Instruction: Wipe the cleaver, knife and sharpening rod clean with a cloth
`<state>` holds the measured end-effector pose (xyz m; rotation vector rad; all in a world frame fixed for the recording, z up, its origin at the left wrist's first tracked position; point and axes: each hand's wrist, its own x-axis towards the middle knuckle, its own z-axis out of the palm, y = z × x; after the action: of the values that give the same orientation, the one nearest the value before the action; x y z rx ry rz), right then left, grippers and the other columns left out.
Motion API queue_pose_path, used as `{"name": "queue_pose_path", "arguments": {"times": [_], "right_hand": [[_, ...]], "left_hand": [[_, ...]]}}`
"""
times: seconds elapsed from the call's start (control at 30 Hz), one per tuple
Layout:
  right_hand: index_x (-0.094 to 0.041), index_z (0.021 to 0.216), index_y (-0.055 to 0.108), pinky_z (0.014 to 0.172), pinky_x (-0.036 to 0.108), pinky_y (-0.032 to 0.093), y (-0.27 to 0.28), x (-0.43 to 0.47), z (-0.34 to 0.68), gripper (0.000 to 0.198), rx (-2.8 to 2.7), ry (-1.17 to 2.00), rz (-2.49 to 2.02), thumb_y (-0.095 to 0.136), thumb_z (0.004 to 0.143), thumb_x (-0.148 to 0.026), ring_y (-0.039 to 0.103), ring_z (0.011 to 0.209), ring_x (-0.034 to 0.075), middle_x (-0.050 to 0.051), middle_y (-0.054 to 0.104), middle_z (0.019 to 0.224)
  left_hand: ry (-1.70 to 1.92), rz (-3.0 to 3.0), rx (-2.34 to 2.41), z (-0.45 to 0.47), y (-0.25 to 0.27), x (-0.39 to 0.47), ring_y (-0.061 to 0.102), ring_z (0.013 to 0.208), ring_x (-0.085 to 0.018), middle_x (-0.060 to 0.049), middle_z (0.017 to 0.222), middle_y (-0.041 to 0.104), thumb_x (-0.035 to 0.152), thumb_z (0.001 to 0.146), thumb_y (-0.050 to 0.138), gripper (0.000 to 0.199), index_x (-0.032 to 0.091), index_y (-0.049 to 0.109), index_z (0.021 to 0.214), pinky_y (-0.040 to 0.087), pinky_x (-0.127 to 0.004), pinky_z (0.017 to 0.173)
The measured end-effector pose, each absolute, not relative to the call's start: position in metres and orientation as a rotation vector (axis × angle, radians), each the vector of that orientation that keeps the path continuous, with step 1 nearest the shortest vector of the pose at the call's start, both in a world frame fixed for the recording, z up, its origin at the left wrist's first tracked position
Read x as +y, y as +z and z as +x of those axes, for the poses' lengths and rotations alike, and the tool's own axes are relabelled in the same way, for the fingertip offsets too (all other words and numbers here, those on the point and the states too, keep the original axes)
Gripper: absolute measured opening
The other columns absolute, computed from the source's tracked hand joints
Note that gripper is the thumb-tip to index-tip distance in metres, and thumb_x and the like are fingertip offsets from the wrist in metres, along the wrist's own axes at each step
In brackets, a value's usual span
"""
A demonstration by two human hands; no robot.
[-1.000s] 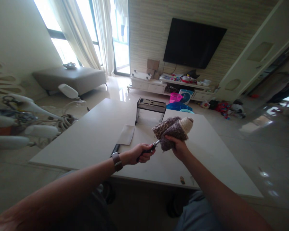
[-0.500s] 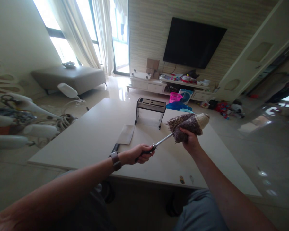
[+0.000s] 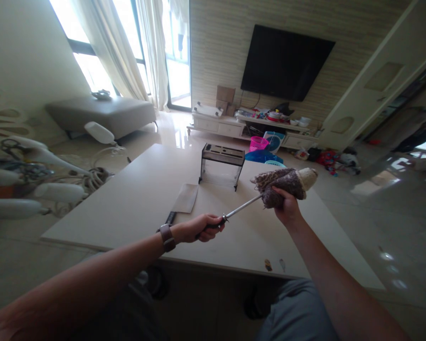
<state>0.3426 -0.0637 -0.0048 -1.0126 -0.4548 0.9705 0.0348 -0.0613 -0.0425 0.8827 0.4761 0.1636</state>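
Note:
My left hand (image 3: 208, 228) is closed around the black handle of a sharpening steel (image 3: 244, 206), whose metal rod points up and to the right. The rod's far end goes into a folded brown and cream cloth (image 3: 282, 187), so its tip is hidden. My right hand (image 3: 287, 207) grips this cloth around the rod, thumb on top. Both are held above the white table (image 3: 128, 208). A cleaver (image 3: 185, 199) lies flat on the table beyond my left wrist, its black handle partly behind my forearm. Farther back stands a black-framed knife block (image 3: 222, 166) with clear sides and slots on top.
Two small flat items, one of them a yellow-and-dark piece (image 3: 268, 265), lie at the table's near edge. Beyond the far edge are a pink basket (image 3: 258, 143) and a blue tub (image 3: 262, 156). White lamp-like parts (image 3: 60, 193) and coiled hoses crowd the left side.
My right hand and the cloth have slid outward to the right along the rod, baring more metal. My left hand has shifted slightly left with the handle.

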Motion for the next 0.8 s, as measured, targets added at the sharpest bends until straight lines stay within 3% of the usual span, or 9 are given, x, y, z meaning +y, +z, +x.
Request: {"name": "queue_pose_path", "arguments": {"times": [0.27, 0.47, 0.57, 0.7, 0.8], "right_hand": [[-0.018, 0.092, 0.075, 0.069, 0.025, 0.065, -0.004, -0.067, 0.335, 0.034, -0.479, 0.989, -0.982, 0.084, 0.060, -0.009, 0.075, 0.077, 0.016, 0.002, 0.080, 0.091], [-0.019, 0.092, 0.075, 0.076, 0.029, 0.064, -0.014, -0.077, 0.300, 0.038, -0.569, 1.110, -1.054, 0.090, 0.058, -0.016, 0.076, 0.086, 0.019, 0.001, 0.081, 0.095], [-0.019, 0.094, 0.076, 0.083, 0.034, 0.063, -0.020, -0.086, 0.270, 0.042, -0.598, 1.185, -1.081, 0.092, 0.055, -0.019, 0.076, 0.091, 0.022, 0.003, 0.081, 0.098], [-0.017, 0.096, 0.077, 0.092, 0.041, 0.059, -0.030, -0.094, 0.240, 0.047, -0.647, 1.237, -1.106, 0.094, 0.052, -0.022, 0.074, 0.098, 0.026, 0.005, 0.081, 0.102], [-0.017, 0.094, 0.078, 0.093, 0.043, 0.059, -0.037, -0.094, 0.232, 0.049, -0.631, 1.201, -1.147, 0.095, 0.048, -0.022, 0.074, 0.097, 0.026, 0.005, 0.081, 0.101]], "left_hand": [[0.372, 1.250, 0.620, 0.038, -0.042, -0.065, 0.026, 0.041, -0.008, 0.009, 0.051, 0.033, 0.050, 0.092, 0.059, 0.034, 0.018, 0.053, 0.085, 0.018, -0.020, 0.037], [0.598, 1.433, 0.791, 0.049, -0.043, -0.069, 0.033, 0.049, -0.008, 0.008, 0.059, 0.037, 0.050, 0.091, 0.059, 0.033, 0.018, 0.053, 0.084, 0.025, -0.021, 0.045], [0.691, 1.593, 0.848, 0.053, -0.043, -0.068, 0.040, 0.056, -0.010, 0.004, 0.064, 0.046, 0.048, 0.093, 0.057, 0.033, 0.017, 0.058, 0.084, 0.031, -0.022, 0.051], [0.784, 1.769, 0.825, 0.058, -0.042, -0.071, 0.054, 0.075, -0.016, -0.004, 0.085, 0.066, 0.041, 0.095, 0.053, 0.032, 0.014, 0.069, 0.098, 0.043, -0.025, 0.066], [0.793, 1.806, 0.848, 0.062, -0.044, -0.073, 0.056, 0.078, -0.018, -0.006, 0.086, 0.069, 0.037, 0.094, 0.052, 0.031, 0.012, 0.070, 0.098, 0.043, -0.026, 0.067]]}}
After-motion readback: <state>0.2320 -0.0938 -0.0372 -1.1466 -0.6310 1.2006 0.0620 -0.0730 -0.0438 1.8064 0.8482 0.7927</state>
